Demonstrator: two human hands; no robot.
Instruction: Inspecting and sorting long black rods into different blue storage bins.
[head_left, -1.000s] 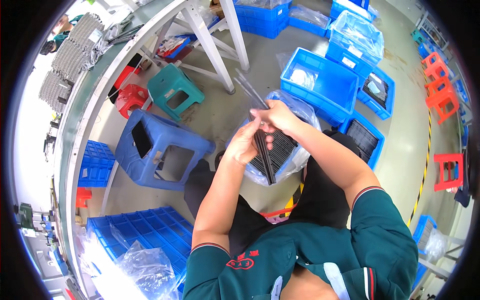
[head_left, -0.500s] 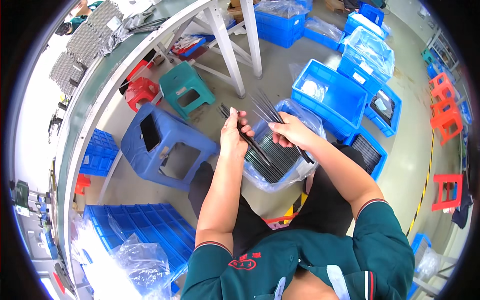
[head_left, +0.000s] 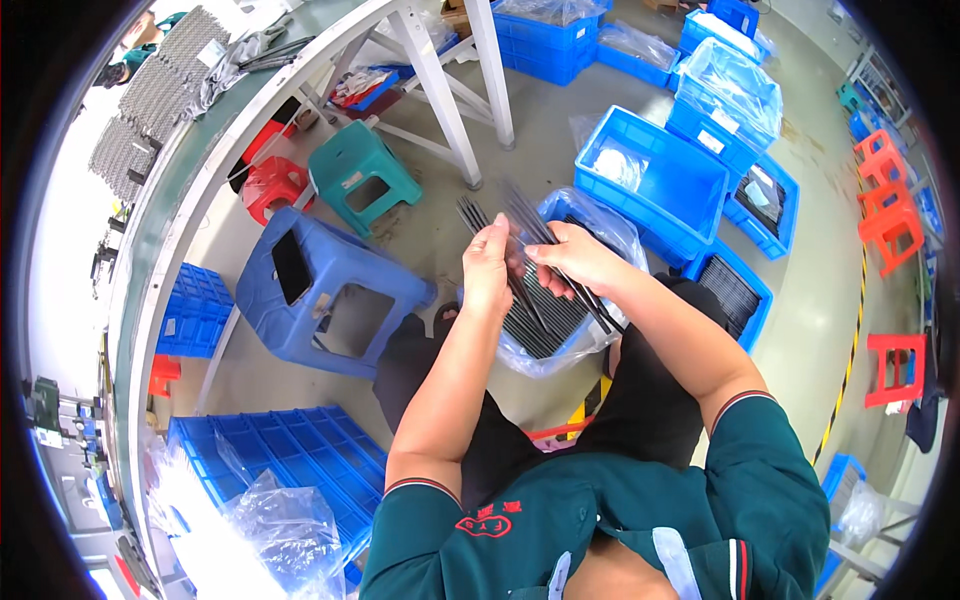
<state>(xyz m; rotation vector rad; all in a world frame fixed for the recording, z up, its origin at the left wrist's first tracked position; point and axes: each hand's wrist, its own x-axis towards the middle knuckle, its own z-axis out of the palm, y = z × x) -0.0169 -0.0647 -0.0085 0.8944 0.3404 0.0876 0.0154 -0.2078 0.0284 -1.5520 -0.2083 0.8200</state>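
Observation:
My left hand (head_left: 487, 268) is closed around a bundle of thin black rods (head_left: 474, 215), whose lower ends slant down toward the bin. In my right hand (head_left: 580, 262) is a second bundle of black rods (head_left: 597, 308); its upper ends are smeared by motion. The two hands are close together, with the bundles side by side. Below them, between my knees, a blue bin lined with clear plastic (head_left: 543, 364) holds many more dark rods (head_left: 532, 335) lying in parallel. My hands hide part of this bin.
A blue stool (head_left: 375, 270) with a phone (head_left: 292, 268) on it stands left, near a green stool (head_left: 362, 172) and a white-legged workbench (head_left: 440, 95). Blue crates (head_left: 650, 195) crowd the right front. Stacked blue crates (head_left: 290, 450) and plastic bags (head_left: 285, 530) lie at lower left.
My left hand has moved right, closer to my right hand, and its rods stand a little steeper. The right hand's rods have shifted and blur at their upper ends.

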